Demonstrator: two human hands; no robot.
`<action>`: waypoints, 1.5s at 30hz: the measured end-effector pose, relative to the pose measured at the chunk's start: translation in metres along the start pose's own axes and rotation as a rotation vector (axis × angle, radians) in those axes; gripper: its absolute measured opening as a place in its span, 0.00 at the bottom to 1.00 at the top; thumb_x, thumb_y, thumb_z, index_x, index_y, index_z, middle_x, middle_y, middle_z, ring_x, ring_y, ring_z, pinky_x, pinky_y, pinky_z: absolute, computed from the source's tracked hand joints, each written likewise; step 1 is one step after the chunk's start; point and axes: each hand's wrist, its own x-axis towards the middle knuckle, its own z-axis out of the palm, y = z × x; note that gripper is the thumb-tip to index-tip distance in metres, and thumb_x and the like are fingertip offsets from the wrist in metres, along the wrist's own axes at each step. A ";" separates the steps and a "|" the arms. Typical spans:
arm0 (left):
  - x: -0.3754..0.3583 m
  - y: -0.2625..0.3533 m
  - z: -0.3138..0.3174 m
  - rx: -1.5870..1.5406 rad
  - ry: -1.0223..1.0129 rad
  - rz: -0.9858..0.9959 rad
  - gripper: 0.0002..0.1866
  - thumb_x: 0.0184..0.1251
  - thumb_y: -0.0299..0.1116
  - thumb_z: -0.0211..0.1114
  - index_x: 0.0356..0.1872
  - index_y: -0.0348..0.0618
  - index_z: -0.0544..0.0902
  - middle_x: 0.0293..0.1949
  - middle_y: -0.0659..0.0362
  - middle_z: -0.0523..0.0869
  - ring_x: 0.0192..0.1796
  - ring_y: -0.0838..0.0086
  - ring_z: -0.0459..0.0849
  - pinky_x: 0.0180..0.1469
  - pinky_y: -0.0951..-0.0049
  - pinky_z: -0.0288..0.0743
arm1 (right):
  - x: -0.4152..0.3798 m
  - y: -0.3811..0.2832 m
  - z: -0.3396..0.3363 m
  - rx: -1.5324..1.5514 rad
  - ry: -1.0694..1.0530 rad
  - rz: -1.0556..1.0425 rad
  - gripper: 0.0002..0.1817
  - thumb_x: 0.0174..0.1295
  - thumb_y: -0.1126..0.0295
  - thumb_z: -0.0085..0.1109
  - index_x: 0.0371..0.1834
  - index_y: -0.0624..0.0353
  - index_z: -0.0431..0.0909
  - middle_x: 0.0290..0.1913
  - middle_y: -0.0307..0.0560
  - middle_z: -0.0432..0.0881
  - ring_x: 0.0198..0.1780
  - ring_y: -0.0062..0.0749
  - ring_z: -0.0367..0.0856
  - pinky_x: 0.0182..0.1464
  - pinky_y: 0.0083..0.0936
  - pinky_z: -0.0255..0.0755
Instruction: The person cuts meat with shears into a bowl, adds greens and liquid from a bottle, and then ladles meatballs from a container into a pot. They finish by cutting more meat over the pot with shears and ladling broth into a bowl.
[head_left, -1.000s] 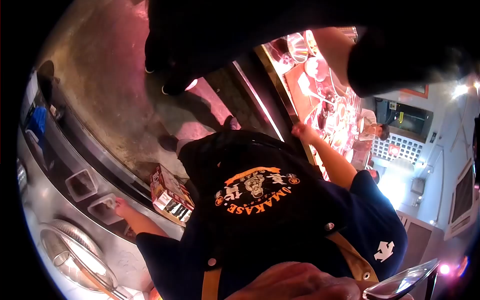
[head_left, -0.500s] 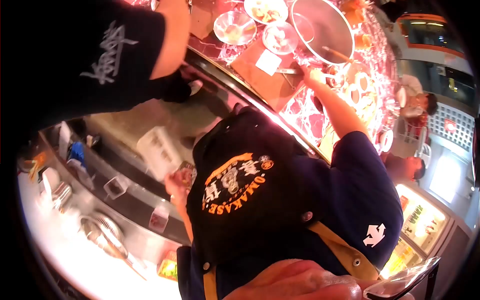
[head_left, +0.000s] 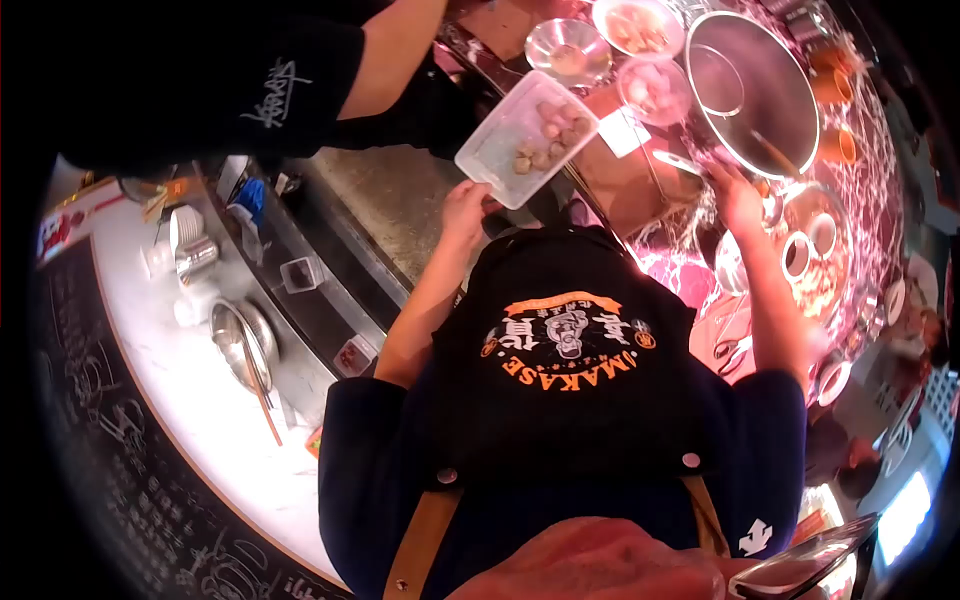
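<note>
My left hand (head_left: pixel 466 212) grips a corner of a translucent plastic container (head_left: pixel 500 135), which is tilted toward the camera. Several small round brownish pieces (head_left: pixel 552 135) lie toward one side of it. On the other side, my right hand (head_left: pixel 738 200) is closed round a knife (head_left: pixel 678 161), its short bright blade pointing left over a brown cutting board (head_left: pixel 650 190). A white square of paper (head_left: pixel 625 133) sits on this board. Just beyond my right hand stands a large metal pot (head_left: pixel 750 95) with a wooden handle leaning inside.
A metal bowl (head_left: pixel 568 52), a white bowl of pale food (head_left: pixel 640 28) and a clear bowl (head_left: pixel 653 90) line the far side. Another person's black sleeve (head_left: pixel 290 85) reaches in at upper left. A strainer and pan (head_left: pixel 243 345) rest on the white counter (head_left: pixel 200 400) at left.
My left hand has come up from the lower left, bringing the container beside the cutting board. My right hand still holds the knife there. The whole view has turned.
</note>
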 end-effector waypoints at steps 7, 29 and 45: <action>0.007 0.015 0.029 -0.188 -0.149 0.112 0.14 0.66 0.27 0.57 0.50 0.33 0.78 0.49 0.53 0.83 0.49 0.68 0.83 0.50 0.64 0.79 | -0.016 -0.065 -0.117 0.285 0.271 0.061 0.14 0.61 0.79 0.56 0.50 0.58 0.79 0.39 0.52 0.82 0.38 0.45 0.83 0.40 0.33 0.76; 0.062 0.085 0.035 0.257 -0.215 0.051 0.11 0.62 0.34 0.62 0.33 0.35 0.80 0.34 0.57 0.82 0.36 0.72 0.83 0.38 0.69 0.83 | 0.060 -0.236 -0.052 0.808 0.045 0.084 0.11 0.70 0.73 0.50 0.49 0.67 0.77 0.34 0.52 0.84 0.32 0.37 0.84 0.37 0.29 0.78; 0.064 0.088 0.061 0.128 -0.195 0.039 0.07 0.68 0.31 0.60 0.36 0.37 0.80 0.37 0.58 0.82 0.39 0.76 0.82 0.44 0.71 0.81 | 0.105 -0.163 -0.055 1.410 0.174 0.500 0.18 0.74 0.63 0.45 0.49 0.69 0.75 0.32 0.51 0.84 0.30 0.29 0.82 0.36 0.22 0.78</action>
